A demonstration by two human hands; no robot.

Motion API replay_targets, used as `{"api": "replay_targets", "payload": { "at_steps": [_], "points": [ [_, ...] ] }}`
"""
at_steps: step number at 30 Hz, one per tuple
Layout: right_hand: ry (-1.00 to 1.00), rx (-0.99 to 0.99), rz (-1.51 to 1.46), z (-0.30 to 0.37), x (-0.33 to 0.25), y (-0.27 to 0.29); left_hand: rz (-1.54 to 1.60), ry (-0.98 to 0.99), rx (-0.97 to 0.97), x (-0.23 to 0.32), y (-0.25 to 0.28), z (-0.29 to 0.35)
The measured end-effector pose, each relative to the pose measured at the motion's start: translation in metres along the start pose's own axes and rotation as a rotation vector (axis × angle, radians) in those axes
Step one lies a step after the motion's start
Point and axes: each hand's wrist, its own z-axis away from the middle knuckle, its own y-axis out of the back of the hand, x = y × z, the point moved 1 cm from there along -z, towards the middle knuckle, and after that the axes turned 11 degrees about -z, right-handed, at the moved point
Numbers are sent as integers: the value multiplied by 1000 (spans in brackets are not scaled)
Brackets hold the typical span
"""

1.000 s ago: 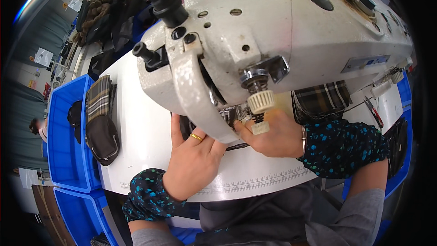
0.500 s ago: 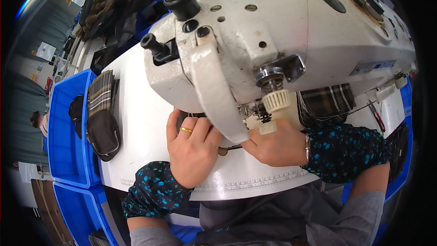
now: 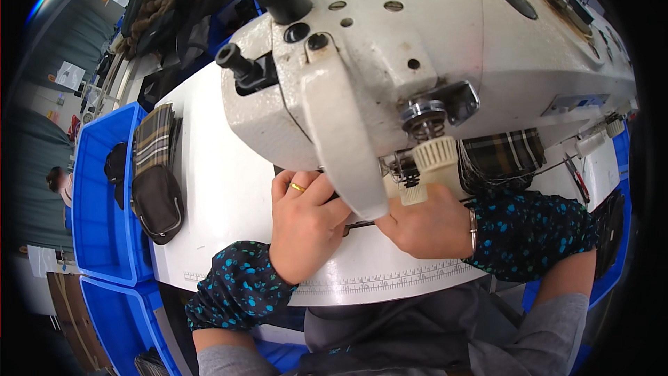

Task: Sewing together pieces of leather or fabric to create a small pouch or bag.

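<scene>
A white sewing machine [image 3: 369, 63] fills the middle, its curved guard hiding part of the needle area. Beneath its head, my left hand [image 3: 306, 226] has its fingers bent and closed on a dark piece of material [image 3: 356, 225]; a gold ring is on one finger. Only a thin strip of that piece shows between my hands. My right hand [image 3: 428, 226] is closed at the strip's other end, beside the cream tension knobs [image 3: 435, 155], with its fingertips partly hidden. Behind my right wrist rests a plaid fabric pouch [image 3: 502, 157].
On the white table [image 3: 209, 146], a plaid and dark pouch [image 3: 156, 191] lies at the left edge. Blue bins [image 3: 104, 237] stand beyond it. Red and black tools, perhaps tweezers [image 3: 577, 179], lie at the right. A ruler scale [image 3: 376, 284] runs along the front edge.
My left hand has shifted a little to the right, closer to my right hand, and its fingers are more tucked in. Less of the dark piece shows. My right hand stays nearly still.
</scene>
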Motion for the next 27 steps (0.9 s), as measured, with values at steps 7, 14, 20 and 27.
{"api": "replay_targets", "payload": {
  "at_steps": [7,14,20,27],
  "points": [
    [-15,33,-11,0,-5,0,29,-34,-24,2,-8,2],
    [-14,36,-3,0,-5,0,-48,-71,-56,5,-3,1],
    [-10,32,-9,-1,-3,1,-27,-87,-53,6,0,-1],
    [-2,109,-19,4,18,-32,-84,-52,-72,2,-5,-9]
  ]
}}
